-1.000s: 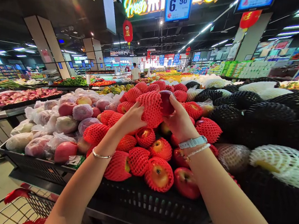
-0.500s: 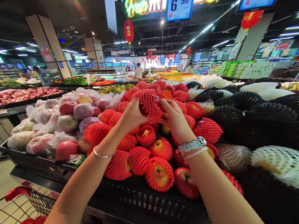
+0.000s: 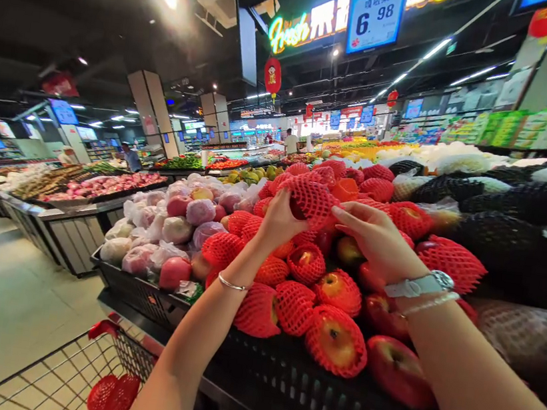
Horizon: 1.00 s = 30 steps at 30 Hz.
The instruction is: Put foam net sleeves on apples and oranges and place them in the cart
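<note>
Left hand point(image 3: 280, 223): grips red foam net point(image 3: 317, 201) above black crate point(image 3: 309, 392). Right hand point(image 3: 377, 240): above crate; cannot tell whether it pinches net.

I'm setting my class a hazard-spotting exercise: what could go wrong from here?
The left hand holds a red foam net above piled netted apples; if the grip slips, any fruit inside could drop. A bare apple sits near the front edge of the crate; the right forearm might knock it off. The watch could snag on the netted apples.
</note>
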Available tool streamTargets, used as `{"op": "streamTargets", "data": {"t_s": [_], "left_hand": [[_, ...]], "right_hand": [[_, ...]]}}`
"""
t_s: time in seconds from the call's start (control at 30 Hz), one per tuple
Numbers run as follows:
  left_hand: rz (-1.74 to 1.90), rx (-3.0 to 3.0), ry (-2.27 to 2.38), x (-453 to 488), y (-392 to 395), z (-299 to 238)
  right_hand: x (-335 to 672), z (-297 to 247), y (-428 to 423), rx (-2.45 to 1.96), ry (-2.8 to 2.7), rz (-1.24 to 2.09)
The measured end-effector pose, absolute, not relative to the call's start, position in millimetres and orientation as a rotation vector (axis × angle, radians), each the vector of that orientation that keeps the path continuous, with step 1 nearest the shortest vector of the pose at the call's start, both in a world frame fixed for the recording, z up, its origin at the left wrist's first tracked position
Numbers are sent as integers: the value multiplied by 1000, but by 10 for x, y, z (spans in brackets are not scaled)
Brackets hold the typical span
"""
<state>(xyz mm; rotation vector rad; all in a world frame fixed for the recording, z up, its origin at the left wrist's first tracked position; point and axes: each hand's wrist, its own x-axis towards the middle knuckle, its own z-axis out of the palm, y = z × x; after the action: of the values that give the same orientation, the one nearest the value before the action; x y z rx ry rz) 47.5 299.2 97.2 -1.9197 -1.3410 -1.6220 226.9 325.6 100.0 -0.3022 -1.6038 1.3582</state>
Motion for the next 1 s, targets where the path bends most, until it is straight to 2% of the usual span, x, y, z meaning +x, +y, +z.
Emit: {"op": "streamTargets", "data": {"t_s": [0.13, 0.23, 0.47, 0.6, 0.7, 0.8, 0.9, 1.0], "left_hand": [[-1627, -1944, -1343, 494, 2957, 970], [-1708, -1980, -1319, 526, 2943, 982], [-2245, -2018, -1319, 518, 3073, 954], [-2380, -2032, -1360, 499, 3112, 934], [-2473, -2075, -1395, 487, 3124, 935], [-2419, -2021, -1334, 482, 3131, 948], [-2181, -2023, -1282, 495, 3108, 951], [-1893, -2077, -1356, 526, 3057, 935]], "right_hand": [[2240, 993, 3275, -245, -1462, 1348], [2216, 976, 3309, -303, -1503, 1172], [2159, 895, 3389, -393, -1686, 1118], [2171, 920, 3398, -358, -1571, 1046], [2168, 939, 3380, -315, -1361, 1246], [2131, 929, 3317, -287, -1178, 1562], [2059, 902, 3209, -189, -1196, 1837], [1982, 875, 3110, -70, -1178, 1906]]}}
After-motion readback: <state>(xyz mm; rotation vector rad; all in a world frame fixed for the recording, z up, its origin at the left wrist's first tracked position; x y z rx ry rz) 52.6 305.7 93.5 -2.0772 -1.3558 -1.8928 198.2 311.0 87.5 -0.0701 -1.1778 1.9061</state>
